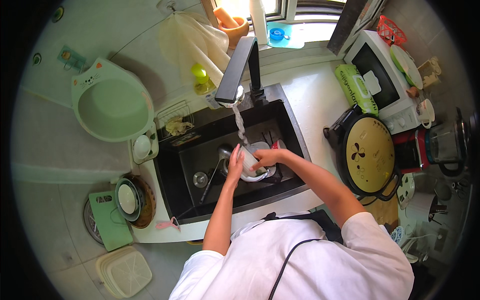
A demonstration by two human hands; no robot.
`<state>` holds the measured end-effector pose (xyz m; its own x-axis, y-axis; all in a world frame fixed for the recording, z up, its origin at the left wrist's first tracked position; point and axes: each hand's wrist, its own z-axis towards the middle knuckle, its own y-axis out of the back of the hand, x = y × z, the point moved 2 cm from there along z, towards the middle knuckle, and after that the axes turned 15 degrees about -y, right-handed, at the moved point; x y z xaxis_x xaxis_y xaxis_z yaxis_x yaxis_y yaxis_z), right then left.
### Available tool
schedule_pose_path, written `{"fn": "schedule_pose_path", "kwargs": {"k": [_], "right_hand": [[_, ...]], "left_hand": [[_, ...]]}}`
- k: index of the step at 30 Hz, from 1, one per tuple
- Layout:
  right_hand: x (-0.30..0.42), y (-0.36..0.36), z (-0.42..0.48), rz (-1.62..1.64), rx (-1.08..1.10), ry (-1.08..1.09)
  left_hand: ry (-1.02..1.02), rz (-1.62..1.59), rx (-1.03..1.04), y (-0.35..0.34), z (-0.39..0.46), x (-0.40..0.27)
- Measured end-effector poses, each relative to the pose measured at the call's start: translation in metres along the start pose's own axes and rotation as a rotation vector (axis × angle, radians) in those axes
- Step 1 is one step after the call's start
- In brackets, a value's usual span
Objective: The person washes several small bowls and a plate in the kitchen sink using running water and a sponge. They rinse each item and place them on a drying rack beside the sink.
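Over the black sink [187, 161], my left hand [235, 165] grips the left side of a whitish dish or container [245, 159], which is tilted on its edge. My right hand [268, 157] reaches across its right side, fingers at its inner face; whether they hold a cloth cannot be told. Water [240, 125] runs from the black faucet [236, 67] just behind the dish. Beneath my hands lies a white bowl [258, 178], partly hidden. A metal ladle [225, 150] with a dark handle leans to the left. A red-and-white cup or bowl [277, 144] sits behind my right wrist.
A drain strainer [200, 179] lies left in the sink. A round electric griddle [369, 153] and a white microwave [378, 75] stand right. Stacked bowls [129, 198] and a pink peeler [168, 224] are on the left counter. A soap bottle [204, 86] stands behind the sink.
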<state>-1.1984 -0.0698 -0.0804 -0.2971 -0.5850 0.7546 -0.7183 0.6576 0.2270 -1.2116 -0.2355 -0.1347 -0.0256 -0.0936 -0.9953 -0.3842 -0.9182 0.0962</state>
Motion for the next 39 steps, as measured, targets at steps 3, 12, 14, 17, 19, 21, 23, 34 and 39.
{"fn": "schedule_pose_path", "kwargs": {"k": [3, 12, 14, 17, 19, 21, 23, 34, 39], "right_hand": [[-0.010, 0.012, 0.000, -0.029, 0.218, -0.117], [-0.008, 0.036, 0.012, -0.559, -0.079, -0.032], [-0.014, 0.033, 0.016, -0.590, -0.379, 0.087], [-0.017, 0.015, 0.019, -0.250, -0.898, -0.028], [-0.010, -0.026, 0.025, -0.175, -1.110, 0.228], [0.024, -0.055, 0.011, -0.238, -1.141, 0.283], [0.017, -0.050, 0.012, -0.319, -1.118, 0.232], [0.021, -0.049, 0.013, -0.094, -1.289, 0.312], [-0.019, -0.027, 0.043, 0.158, -1.205, -0.025]], "left_hand": [[-0.213, 0.082, 0.308, 0.002, 0.001, -0.022], [-0.025, 0.081, 0.362, 0.009, 0.000, 0.000], [0.148, -0.009, 0.239, 0.008, -0.004, 0.012], [0.282, -0.200, 0.045, 0.002, -0.006, 0.017], [0.309, -0.322, -0.075, -0.015, -0.003, -0.015], [0.316, -0.401, -0.104, -0.008, -0.004, 0.005], [0.317, -0.492, -0.130, -0.009, -0.008, 0.010], [0.333, -0.406, -0.127, -0.020, -0.021, -0.001], [0.294, -0.461, -0.140, -0.020, -0.031, 0.010]]}}
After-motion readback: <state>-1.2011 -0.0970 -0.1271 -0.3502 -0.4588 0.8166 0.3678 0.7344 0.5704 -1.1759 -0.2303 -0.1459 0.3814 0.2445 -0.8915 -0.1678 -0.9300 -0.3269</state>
